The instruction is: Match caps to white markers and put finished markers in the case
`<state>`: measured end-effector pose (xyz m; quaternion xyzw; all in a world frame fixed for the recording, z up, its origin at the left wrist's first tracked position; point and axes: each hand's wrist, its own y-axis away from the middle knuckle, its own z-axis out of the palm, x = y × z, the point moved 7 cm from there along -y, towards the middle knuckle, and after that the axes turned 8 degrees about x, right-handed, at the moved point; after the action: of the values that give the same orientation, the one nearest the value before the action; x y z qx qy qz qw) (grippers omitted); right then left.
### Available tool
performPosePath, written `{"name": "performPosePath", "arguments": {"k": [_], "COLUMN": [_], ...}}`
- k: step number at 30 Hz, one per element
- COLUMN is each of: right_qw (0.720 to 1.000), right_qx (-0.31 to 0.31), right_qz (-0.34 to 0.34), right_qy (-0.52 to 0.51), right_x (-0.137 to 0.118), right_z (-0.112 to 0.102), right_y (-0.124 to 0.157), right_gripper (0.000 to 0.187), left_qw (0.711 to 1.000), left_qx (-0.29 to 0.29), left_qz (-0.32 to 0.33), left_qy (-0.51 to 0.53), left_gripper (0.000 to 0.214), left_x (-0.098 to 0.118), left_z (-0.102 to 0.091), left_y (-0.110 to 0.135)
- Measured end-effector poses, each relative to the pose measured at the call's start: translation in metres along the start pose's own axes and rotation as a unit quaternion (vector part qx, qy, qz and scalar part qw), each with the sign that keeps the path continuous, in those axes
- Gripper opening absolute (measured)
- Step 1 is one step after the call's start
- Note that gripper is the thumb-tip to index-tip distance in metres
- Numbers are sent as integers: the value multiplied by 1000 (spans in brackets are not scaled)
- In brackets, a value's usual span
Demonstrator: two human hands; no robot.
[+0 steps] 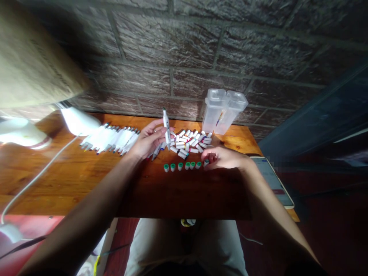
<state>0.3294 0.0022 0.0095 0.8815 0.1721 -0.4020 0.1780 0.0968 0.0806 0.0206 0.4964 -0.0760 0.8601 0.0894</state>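
Upright in my left hand [152,138] is a white marker [167,132] with a dark green tip showing at its top. My right hand [218,157] has its fingers closed around a small green-topped cap [206,163], at the right end of a row. The row of green-topped white caps [180,166] stands on the table in front of me. Behind it lies a loose pile of white caps [189,142] with ends in various colours. A few more markers [156,151] lie under my left hand, partly hidden by it.
Many white markers [115,140] lie side by side on the wooden table [57,168] at left, near a lamp [76,119] and its cable. Clear plastic cases [215,111] stand at the back right by the brick wall. A phone [271,180] lies at the right edge.
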Motion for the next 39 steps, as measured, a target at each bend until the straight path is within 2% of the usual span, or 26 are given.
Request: {"name": "performPosePath", "arguments": {"k": [5, 9, 16, 22, 25, 29, 31, 35, 37, 39], "right_qw": [999, 997, 996, 988, 984, 981, 982, 989, 989, 986], "right_qx": [27, 47, 37, 67, 68, 56, 47, 52, 51, 50], "right_qz": [0, -20, -18, -99, -119, -143, -154, -116, -92, -91], "right_qy": [46, 64, 77, 93, 114, 118, 101, 76, 100, 134], "right_x": [-2, -6, -6, -29, -35, -40, -42, -36, -32, -31], "right_z": [-2, -3, -6, -8, -1, 2, 0, -4, 0, 5], "right_y": [-4, -6, 0, 3, -1, -2, 1, 3, 2, 0], "right_gripper": [22, 19, 31, 40, 34, 13, 13, 27, 36, 35], "left_qw": [1000, 1000, 1000, 1000, 1000, 1000, 1000, 1000, 1000, 1000], "left_qx": [20, 10, -1, 16, 10, 0, 2, 5, 11, 12], "left_qz": [-4, 9, 20, 11, 15, 23, 22, 16, 11, 11], "left_qy": [-7, -13, -20, -16, -15, -18, -22, -14, -8, -5], "left_gripper": [38, 39, 39, 38, 38, 40, 40, 40, 40, 40], "left_x": [0, 0, 2, 0, 0, 0, 0, -2, -3, -3], "left_z": [-1, -1, -2, -6, -6, -7, -8, -9, -10, -10], "left_y": [1, 0, -1, -2, -3, -3, -4, -4, -4, -4]}}
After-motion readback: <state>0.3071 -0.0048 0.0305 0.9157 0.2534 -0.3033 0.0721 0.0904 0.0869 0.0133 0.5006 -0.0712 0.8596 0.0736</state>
